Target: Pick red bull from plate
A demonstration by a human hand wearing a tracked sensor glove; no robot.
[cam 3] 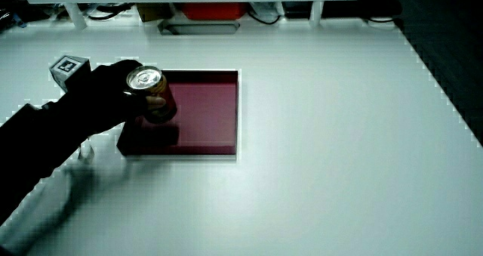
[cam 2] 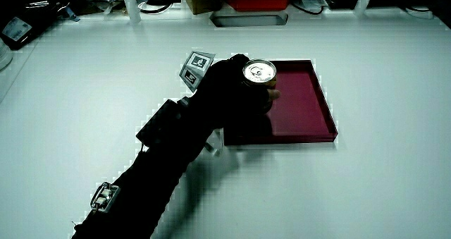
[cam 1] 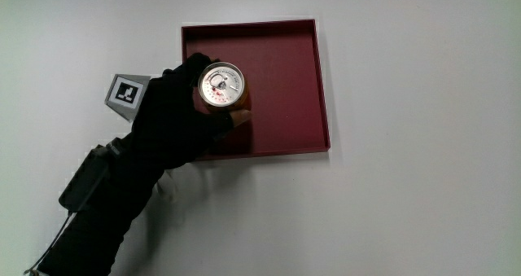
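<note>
A Red Bull can [cam 1: 221, 86] stands upright over the dark red square plate [cam 1: 285, 89], its silver top facing up. The black-gloved hand [cam 1: 175, 113] is wrapped around the can's side, fingers curled on it. In both side views the can [cam 2: 259, 74] [cam 3: 149, 86] shows within the hand [cam 2: 229, 91] [cam 3: 102, 97], above the plate [cam 2: 303, 105] [cam 3: 204, 112]. I cannot tell whether the can's base touches the plate or hangs just above it. The patterned cube [cam 1: 126, 91] sits on the back of the hand. The forearm runs from the hand toward the person.
The white table [cam 1: 407, 203] surrounds the plate. A low partition with a red box [cam 2: 257, 3] and cables stands at the table's farthest edge in both side views. A dark edge strip [cam 3: 453, 67] borders the table in a side view.
</note>
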